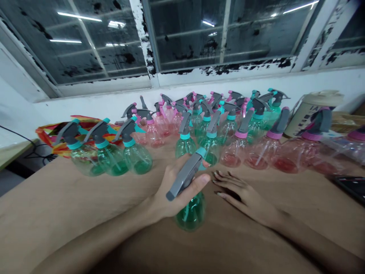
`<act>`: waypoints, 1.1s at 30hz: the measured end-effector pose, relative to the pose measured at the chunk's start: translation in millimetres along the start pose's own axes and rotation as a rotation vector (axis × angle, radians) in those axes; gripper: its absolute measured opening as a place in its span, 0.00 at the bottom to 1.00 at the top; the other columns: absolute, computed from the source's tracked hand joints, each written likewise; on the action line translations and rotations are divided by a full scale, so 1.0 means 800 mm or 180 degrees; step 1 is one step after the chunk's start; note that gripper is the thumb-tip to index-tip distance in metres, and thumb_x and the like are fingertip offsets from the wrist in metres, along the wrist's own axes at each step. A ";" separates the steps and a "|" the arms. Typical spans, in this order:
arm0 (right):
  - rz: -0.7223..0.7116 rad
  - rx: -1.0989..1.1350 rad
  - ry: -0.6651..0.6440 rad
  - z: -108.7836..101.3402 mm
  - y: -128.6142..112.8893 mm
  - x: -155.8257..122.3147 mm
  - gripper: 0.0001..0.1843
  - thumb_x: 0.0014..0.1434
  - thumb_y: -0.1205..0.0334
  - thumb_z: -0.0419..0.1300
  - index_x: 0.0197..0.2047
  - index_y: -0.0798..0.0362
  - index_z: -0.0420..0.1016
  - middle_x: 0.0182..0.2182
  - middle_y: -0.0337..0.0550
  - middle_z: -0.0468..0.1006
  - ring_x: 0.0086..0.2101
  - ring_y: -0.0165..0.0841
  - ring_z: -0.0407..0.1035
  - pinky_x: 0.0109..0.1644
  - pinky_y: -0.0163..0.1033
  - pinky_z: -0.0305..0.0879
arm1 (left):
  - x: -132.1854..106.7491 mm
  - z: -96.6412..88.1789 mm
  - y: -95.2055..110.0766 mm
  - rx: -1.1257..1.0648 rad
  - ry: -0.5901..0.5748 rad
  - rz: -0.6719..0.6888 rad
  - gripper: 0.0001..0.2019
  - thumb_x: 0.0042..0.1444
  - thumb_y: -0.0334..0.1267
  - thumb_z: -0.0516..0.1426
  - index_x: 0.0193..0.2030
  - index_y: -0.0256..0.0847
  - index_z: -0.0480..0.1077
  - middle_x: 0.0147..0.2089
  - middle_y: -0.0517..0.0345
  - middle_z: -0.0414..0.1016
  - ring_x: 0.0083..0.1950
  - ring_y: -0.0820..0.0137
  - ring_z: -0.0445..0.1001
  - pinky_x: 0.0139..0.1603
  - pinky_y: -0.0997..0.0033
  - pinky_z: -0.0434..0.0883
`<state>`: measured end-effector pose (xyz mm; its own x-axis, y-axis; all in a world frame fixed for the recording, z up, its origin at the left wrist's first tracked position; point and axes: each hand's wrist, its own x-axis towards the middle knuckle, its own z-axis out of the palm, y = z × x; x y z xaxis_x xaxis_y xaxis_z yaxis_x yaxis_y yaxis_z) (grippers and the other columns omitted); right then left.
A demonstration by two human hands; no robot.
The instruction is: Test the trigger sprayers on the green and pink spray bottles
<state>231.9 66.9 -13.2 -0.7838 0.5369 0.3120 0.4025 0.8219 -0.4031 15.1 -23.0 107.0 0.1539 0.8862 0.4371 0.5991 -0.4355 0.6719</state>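
Note:
My left hand (163, 193) is wrapped round the neck of a green spray bottle (190, 214), just under its grey sprayer head with a teal nozzle. The bottle's round, clear green body shows below the hand, near the table's front middle. To its right, my right hand (249, 196) rests low over the wood with fingers spread, holding nothing. Just beyond the hands stand a green spray bottle (185, 144) with a teal collar and a pink spray bottle (232, 152) with a pink collar.
Three green spray bottles, one at the middle (112, 161), stand left on the wooden table (119, 205). Several pink and green ones crowd the back. More pink bottles (286, 158) line the right, near a cream container (313, 102) and a dark phone-like object (352, 186).

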 end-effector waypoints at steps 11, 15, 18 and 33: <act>-0.0010 0.0053 0.0061 0.001 0.000 0.000 0.23 0.63 0.54 0.51 0.60 0.47 0.61 0.60 0.39 0.62 0.61 0.37 0.52 0.65 0.53 0.48 | -0.007 0.007 -0.005 -0.0029 0.0040 -0.0084 0.15 0.56 0.39 0.53 0.51 0.42 0.67 0.35 0.57 0.70 0.30 0.69 0.74 0.34 0.67 0.73; -0.0002 0.0140 0.0084 0.001 0.001 -0.001 0.23 0.62 0.54 0.52 0.61 0.45 0.61 0.60 0.39 0.62 0.60 0.38 0.53 0.64 0.54 0.49 | -0.008 0.008 -0.008 -0.0084 0.0025 -0.0081 0.15 0.56 0.38 0.53 0.51 0.44 0.66 0.35 0.58 0.69 0.30 0.70 0.73 0.33 0.68 0.73; 0.0034 0.0103 0.0084 0.002 0.001 -0.001 0.24 0.62 0.53 0.51 0.61 0.45 0.60 0.60 0.39 0.62 0.60 0.38 0.53 0.64 0.54 0.49 | -0.008 0.008 -0.007 -0.0032 0.0067 -0.0023 0.15 0.56 0.38 0.53 0.51 0.44 0.67 0.32 0.60 0.68 0.28 0.71 0.73 0.32 0.69 0.72; -0.0006 -0.0002 0.0018 0.002 0.002 -0.002 0.23 0.63 0.54 0.51 0.60 0.46 0.61 0.61 0.39 0.61 0.61 0.37 0.52 0.64 0.53 0.49 | 0.001 -0.002 -0.001 0.0387 -0.0031 0.0333 0.05 0.56 0.34 0.50 0.37 0.42 0.67 0.34 0.56 0.75 0.32 0.69 0.76 0.30 0.71 0.74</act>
<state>233.0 66.8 -16.0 -0.7818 0.5366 0.3177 0.4015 0.8229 -0.4020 13.7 -22.2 107.7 0.2278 0.8387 0.4946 0.6701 -0.5036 0.5454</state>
